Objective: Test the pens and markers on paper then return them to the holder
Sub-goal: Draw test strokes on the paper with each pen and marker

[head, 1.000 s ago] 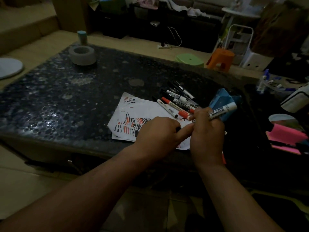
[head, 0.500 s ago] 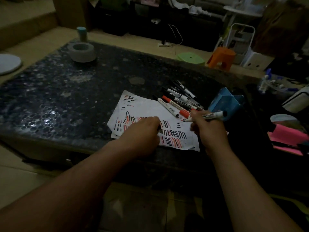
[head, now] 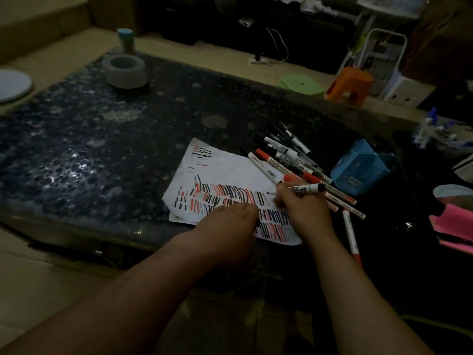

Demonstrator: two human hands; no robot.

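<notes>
Dim living room, low table w/ dark pebble-patterned glass top [head: 76, 149], cluttered floor beyond. On the near edge at 6 o'clock: white paper sheet [head: 225, 170], crowded w/ short red and black test strokes. Pinning it down: left hand [head: 230, 226], knuckles up, fingers curled under onto the sheet; contents, if any, hidden.

At 3 o'clock of that, right hand [head: 304, 213], thumb and fingers pinched round a white-barrelled marker with a black rear end [head: 307, 188]. Held low and nearly flat, uncapped tip pointing to 9 o'clock, at or just above the paper — contact too dim to confirm.

Heaped at 1 o'clock of the sheet: loose pile of black- and red-capped markers [head: 289, 160], partly overlapping its corner. Just past the pile at 3 o'clock, blue plastic pen holder [head: 358, 172], interior too dark to read. Lying alone at 4 o'clock, near the right wrist: thin white pen w/ red end [head: 352, 234]. Far off at 11 o'clock, grey tape roll [head: 124, 70].

Handling, as judged: light, stiff, smooth plastic barrel, prob. quick to roll on glass. Best gripped on the barrel close to the tip for drawing — light pressure enough. Worth recapping before dropping into the holder. Paper thin, apt to slide, so worth pinning.
</notes>
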